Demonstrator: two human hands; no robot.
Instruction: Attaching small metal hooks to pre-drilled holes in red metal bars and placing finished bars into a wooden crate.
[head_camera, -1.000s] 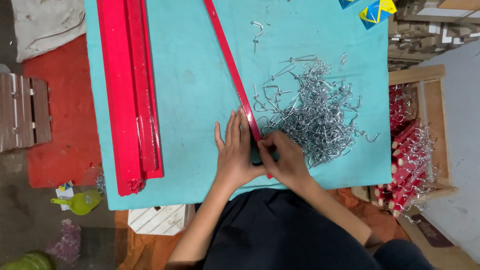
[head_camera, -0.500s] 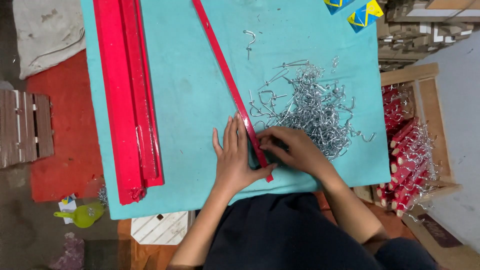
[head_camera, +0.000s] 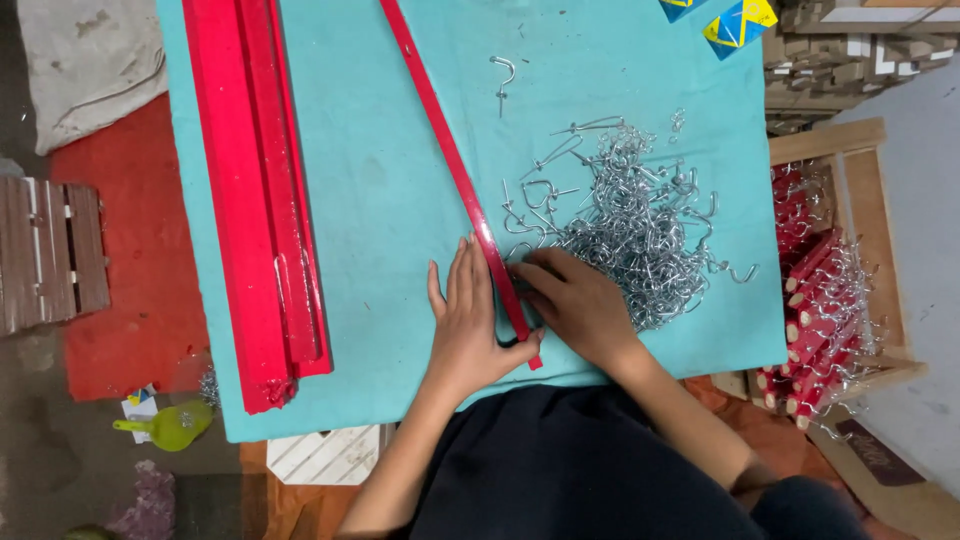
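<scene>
**Hands at the red strip's near end**

Left hand (head_camera: 467, 325) lies spread flat, pressing the red strip (head_camera: 455, 175); right hand (head_camera: 580, 300), curled, fingers it beside the hook pile (head_camera: 630, 230). Finished bars (head_camera: 815, 320) fill the crate; plenty remain.

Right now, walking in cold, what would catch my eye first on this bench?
Probably the shiny heap of metal wire hooks on the right of the turquoise cloth-covered table. Next, the stack of long red strips lying down the left side. Between them, a single red strip runs diagonally; the left hand lies flat beside its near end and the right hand rests at the heap's edge.
</scene>
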